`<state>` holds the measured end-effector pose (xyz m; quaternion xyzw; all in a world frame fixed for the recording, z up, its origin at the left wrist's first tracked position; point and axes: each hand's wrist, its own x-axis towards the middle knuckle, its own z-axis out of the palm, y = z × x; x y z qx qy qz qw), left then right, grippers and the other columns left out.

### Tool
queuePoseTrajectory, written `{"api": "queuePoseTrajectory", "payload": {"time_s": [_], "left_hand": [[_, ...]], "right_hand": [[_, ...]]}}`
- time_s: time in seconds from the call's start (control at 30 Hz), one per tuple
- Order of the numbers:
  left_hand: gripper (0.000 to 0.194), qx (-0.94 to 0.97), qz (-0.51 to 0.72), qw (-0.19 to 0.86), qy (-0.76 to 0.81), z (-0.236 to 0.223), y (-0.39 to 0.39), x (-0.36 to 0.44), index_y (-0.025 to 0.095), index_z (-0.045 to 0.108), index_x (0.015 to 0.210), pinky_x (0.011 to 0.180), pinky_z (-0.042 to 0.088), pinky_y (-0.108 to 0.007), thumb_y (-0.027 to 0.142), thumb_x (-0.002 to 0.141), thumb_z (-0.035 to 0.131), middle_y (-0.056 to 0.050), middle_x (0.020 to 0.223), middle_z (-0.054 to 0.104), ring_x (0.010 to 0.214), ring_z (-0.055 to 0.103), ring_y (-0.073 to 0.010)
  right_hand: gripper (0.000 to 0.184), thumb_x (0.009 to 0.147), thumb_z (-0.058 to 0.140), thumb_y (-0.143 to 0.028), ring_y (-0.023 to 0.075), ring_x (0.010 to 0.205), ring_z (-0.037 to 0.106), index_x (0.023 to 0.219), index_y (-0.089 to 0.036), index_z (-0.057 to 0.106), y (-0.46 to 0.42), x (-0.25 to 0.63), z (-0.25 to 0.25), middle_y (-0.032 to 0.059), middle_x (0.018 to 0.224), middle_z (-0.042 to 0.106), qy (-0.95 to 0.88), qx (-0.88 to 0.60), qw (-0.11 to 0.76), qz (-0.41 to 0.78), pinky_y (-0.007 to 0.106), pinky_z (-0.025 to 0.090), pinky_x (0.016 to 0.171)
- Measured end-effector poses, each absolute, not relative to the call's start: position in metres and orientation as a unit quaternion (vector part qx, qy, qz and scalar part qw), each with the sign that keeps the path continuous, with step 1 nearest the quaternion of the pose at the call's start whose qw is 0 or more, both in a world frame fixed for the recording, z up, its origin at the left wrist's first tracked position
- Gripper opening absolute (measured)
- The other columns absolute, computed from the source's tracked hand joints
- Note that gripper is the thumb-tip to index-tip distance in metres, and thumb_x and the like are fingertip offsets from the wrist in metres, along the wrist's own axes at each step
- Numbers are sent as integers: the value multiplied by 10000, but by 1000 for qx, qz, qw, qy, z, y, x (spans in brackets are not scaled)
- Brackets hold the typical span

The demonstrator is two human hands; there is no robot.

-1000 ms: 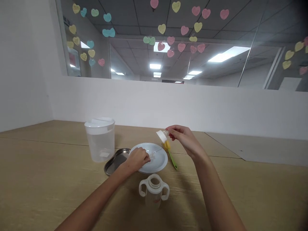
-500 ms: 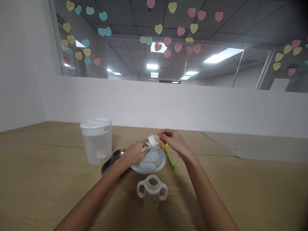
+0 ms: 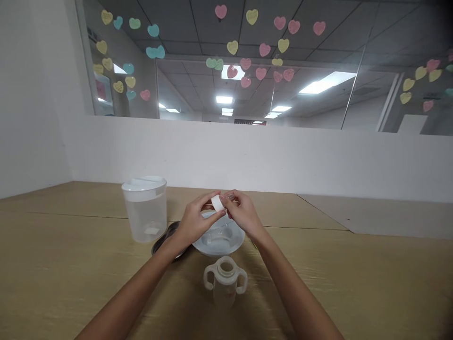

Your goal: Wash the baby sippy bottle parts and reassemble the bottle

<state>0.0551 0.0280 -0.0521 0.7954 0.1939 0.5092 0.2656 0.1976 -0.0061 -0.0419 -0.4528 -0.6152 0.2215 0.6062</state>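
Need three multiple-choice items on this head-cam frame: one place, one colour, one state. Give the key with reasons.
1. Where does the two-handled bottle stand?
A) On the table, in front of the white plate
B) On the plate
C) Behind the plate, against the wall

2. What colour is the bottle collar between the left hand and right hand?
A) Green
B) White
C) Yellow

3. What state is the clear plastic pitcher in?
A) Lying on its side
B) Upright, with its lid off beside it
C) Upright, with its lid on

1: A, the bottle stands on the table on the person's side of the plate.
2: B, the collar shows white between the fingers of both hands.
3: C, the pitcher stands upright with a white lid on top.
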Motion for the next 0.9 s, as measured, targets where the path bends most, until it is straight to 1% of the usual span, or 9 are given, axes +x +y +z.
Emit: {"api": "queuePoseTrajectory", "payload": {"time_s": [0.13, 0.23, 0.33, 0.47, 0.6, 0.73, 0.83, 0.9], "left_hand": [[527, 769, 512, 339, 180, -49, 23, 52, 125, 572, 1159, 951, 471, -389, 330, 691, 699, -113, 1168, 616, 1051, 589, -252], [537, 749, 509, 393, 163, -47, 22, 51, 117, 580, 1144, 966, 458, -393, 323, 668, 720, -124, 1188, 603, 1076, 574, -261], [555, 737, 504, 422, 159, -47, 26, 50, 114, 582, 1138, 970, 450, -400, 323, 648, 736, -133, 1196, 597, 1095, 561, -267], [599, 729, 494, 438, 179, -51, 32, 48, 105, 576, 1146, 960, 452, -418, 347, 626, 748, -145, 1204, 590, 1100, 556, -280], [592, 727, 490, 447, 178, -51, 33, 45, 105, 577, 1136, 960, 448, -424, 334, 619, 754, -148, 1206, 588, 1100, 555, -282], [542, 727, 497, 448, 156, -47, 31, 43, 118, 596, 1114, 951, 452, -414, 298, 627, 753, -139, 1185, 603, 1091, 561, -283], [493, 729, 510, 438, 132, -41, 22, 42, 143, 613, 1106, 947, 455, -389, 285, 651, 740, -118, 1187, 605, 1097, 556, -276], [495, 743, 494, 435, 122, -35, 11, 41, 160, 607, 1131, 926, 470, -377, 291, 669, 726, -108, 1187, 605, 1092, 557, -275]], "right_hand": [[300, 736, 554, -471, 98, 503, 440, 728, -170, 555, -8, 191, -43, -15, 596, 527, -613, -421, 638, 201, 225, 325, 464], [307, 720, 572, -472, 95, 501, 425, 723, -165, 567, -7, 189, -43, -23, 570, 501, -598, -387, 662, 235, 226, 313, 472], [342, 677, 607, -497, 90, 493, 399, 725, -159, 585, -3, 187, -47, -27, 548, 474, -568, -367, 683, 278, 226, 284, 457], [385, 591, 656, -528, 76, 472, 361, 686, -163, 578, 4, 182, -52, -31, 531, 463, -507, -361, 709, 332, 217, 242, 431], [390, 541, 696, -498, 46, 423, 304, 679, -159, 563, 3, 175, -53, -52, 508, 442, -458, -330, 729, 387, 208, 205, 412], [367, 533, 715, -457, 30, 396, 251, 673, -162, 548, -3, 171, -47, -70, 480, 412, -439, -294, 741, 416, 206, 157, 397], [338, 553, 708, -430, 23, 379, 176, 610, -183, 483, -15, 173, -35, -85, 459, 360, -435, -264, 747, 428, 215, 120, 383], [329, 585, 699, -412, 22, 375, 142, 600, -193, 453, -26, 177, -24, -92, 459, 328, -444, -245, 754, 418, 219, 110, 373]]}}
